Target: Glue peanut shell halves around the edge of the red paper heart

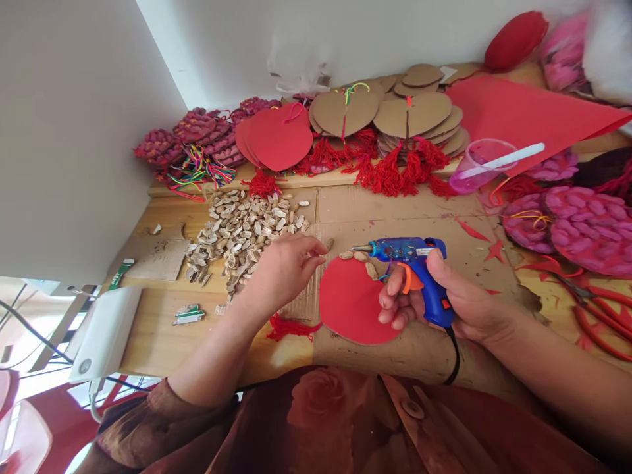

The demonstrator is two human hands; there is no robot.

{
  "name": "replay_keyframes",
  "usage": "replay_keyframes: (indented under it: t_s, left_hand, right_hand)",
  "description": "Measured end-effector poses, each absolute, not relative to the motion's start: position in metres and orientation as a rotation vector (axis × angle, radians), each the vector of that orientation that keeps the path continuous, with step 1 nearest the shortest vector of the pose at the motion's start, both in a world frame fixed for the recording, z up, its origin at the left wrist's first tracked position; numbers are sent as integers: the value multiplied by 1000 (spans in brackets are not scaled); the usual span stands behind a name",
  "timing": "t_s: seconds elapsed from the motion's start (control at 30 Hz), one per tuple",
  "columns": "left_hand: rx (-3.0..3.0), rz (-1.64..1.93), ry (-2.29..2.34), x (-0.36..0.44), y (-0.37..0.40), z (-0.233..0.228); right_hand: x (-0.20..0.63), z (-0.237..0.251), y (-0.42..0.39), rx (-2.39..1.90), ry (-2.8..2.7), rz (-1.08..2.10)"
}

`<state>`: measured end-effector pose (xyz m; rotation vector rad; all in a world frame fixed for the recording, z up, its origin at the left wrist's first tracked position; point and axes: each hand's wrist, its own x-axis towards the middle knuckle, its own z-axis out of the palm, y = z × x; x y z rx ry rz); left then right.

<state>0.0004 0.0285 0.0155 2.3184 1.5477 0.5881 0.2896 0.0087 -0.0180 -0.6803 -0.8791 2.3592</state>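
Shells (359,257): three on red disc (351,304); one glue gun (412,260).

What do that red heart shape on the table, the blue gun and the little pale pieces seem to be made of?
The red heart looks like matte felt or foam sheet: flat colour, no shine. The glue gun in the right hand seems glossy hard plastic with a metal nozzle. The pale pieces near the left hand resemble dry nut shells or seeds: beige, curved; hard to tell.
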Motion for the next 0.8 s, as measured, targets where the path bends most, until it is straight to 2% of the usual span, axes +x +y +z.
replay_keyframes:
  t_s: [0.17,0.53,0.8]
  left_hand:
    - [2351,734,1461,21,26,6]
    - [2363,640,1591,38,33,-3]
    - [2357,641,1943,8,50,4]
  right_hand:
    - [290,-18,8,-670,-874,2357]
    - [290,-18,8,-667,-887,2353]
    - [290,-16,8,-715,-889,2345]
